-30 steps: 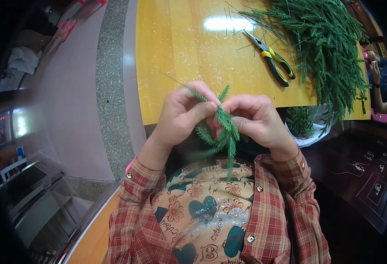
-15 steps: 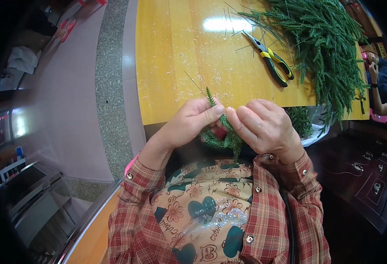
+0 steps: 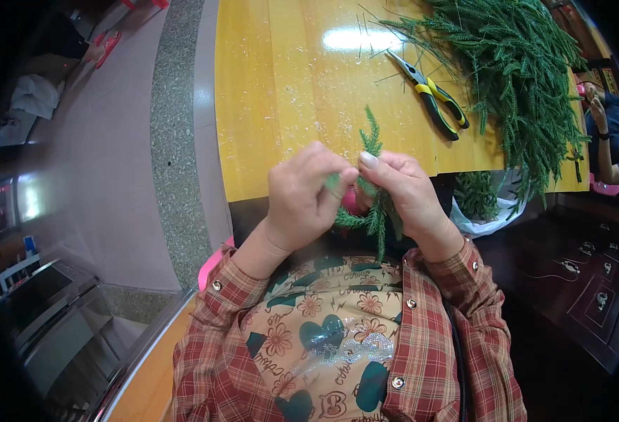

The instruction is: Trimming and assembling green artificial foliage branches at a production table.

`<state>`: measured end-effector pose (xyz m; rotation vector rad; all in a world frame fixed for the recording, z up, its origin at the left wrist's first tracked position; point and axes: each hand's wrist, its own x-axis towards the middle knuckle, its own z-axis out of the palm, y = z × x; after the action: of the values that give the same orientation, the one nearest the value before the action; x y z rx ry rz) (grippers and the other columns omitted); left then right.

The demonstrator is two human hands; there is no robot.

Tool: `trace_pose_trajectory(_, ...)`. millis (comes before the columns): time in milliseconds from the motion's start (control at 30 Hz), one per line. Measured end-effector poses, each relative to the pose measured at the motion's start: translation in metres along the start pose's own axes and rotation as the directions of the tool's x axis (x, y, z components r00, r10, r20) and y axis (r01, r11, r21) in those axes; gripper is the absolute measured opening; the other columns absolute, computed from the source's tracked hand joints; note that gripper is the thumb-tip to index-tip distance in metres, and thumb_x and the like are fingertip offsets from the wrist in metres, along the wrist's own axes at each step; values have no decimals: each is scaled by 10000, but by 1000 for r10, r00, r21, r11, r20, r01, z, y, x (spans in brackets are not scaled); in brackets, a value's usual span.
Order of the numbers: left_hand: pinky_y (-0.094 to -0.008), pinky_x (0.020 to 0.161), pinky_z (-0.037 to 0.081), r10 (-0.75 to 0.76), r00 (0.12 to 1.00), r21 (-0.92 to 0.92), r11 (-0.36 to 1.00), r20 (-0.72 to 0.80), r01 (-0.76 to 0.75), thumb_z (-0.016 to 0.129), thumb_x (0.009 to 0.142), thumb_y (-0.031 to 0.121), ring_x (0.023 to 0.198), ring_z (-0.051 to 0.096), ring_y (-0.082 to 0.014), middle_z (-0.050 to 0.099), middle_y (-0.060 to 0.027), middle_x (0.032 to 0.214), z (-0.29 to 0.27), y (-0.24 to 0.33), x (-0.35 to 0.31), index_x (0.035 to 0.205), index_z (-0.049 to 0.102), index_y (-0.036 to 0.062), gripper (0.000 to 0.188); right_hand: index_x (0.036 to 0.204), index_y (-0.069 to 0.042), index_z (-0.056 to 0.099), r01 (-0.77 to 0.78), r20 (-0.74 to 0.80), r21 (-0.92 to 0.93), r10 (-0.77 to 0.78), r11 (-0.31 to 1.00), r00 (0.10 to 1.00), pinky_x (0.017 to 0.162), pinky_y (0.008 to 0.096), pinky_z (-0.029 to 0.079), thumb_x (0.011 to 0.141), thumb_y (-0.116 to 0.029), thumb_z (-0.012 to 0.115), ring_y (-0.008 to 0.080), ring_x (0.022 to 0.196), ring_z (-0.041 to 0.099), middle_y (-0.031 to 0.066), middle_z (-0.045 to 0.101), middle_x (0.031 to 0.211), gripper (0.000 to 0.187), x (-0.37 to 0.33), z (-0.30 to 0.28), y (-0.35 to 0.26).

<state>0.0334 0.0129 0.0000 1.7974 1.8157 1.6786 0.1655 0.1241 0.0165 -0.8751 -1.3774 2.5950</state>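
Note:
A green pine-like sprig (image 3: 371,141) stands upright between my two hands, above my lap just off the near table edge. My right hand (image 3: 416,193) is closed on it, the thumb pressing the stem. My left hand (image 3: 302,190) is closed in a pinch close beside it, slightly blurred, with a bit of green showing at the fingers. More green branchlets (image 3: 378,228) hang below the hands, and something pink shows partly behind them. Needle-nose pliers (image 3: 432,105) with yellow and black handles lie on the table, beyond my right hand.
A large heap of green branches (image 3: 513,77) covers the table's right side and droops over its edge. Clear flakes dot the yellow tabletop (image 3: 267,112). Below stands a white plastic bag (image 3: 485,228) with greenery. Another person's arm (image 3: 604,144) is at far right, a foot in a red slipper (image 3: 110,50) upper left.
The sprig's tip has moved up and right, and my right thumb now presses its stem. My left hand has turned to a pinch beside it. The thin wire seen earlier at the left no longer shows.

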Motion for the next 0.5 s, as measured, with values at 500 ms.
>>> trace_pose_trajectory(500, -289, 532, 400, -381, 924, -107, 921, -48, 374, 611, 861, 78, 584, 538, -217, 536, -105, 651, 1, 2, 0, 765, 591, -4, 128, 1043, -11, 584, 138, 430, -893, -723, -428, 541, 700, 345, 452, 682, -39, 666, 250, 829, 558, 99, 549, 923, 371, 1, 22, -9)
